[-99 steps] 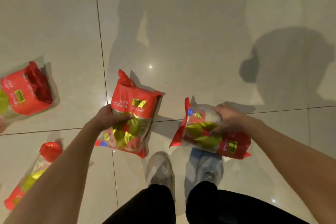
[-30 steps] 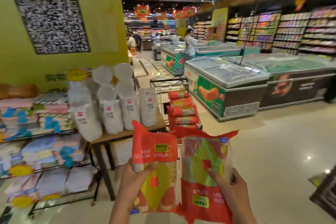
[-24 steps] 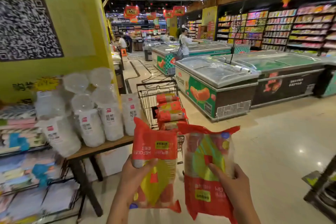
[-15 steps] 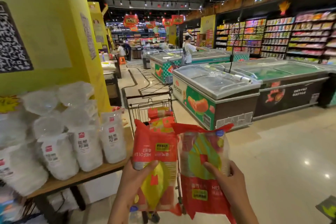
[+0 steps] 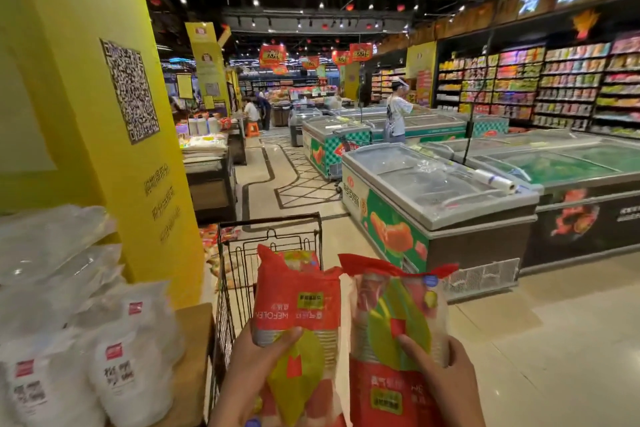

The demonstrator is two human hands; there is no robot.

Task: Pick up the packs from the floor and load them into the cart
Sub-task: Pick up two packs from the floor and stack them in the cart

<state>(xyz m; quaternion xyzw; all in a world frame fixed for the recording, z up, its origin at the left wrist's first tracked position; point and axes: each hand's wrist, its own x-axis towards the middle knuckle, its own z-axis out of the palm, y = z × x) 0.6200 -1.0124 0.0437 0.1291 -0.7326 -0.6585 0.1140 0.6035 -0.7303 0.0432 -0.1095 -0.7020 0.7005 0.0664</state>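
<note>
Left hand (image 5: 254,366) fingers clasp one red pack (image 5: 298,315), right hand (image 5: 441,380) fingers another pack (image 5: 398,333); wire cart (image 5: 239,274) stands at twelve o'clock.

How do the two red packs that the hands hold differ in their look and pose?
The left pack shows a solid red upper half with a small yellow-green label, while the right pack shows a clear upper half and its red band and label at the bottom. The left pack is in the left hand in front of the cart; the right pack is in the right hand, beside it. Both are held upright.
</note>
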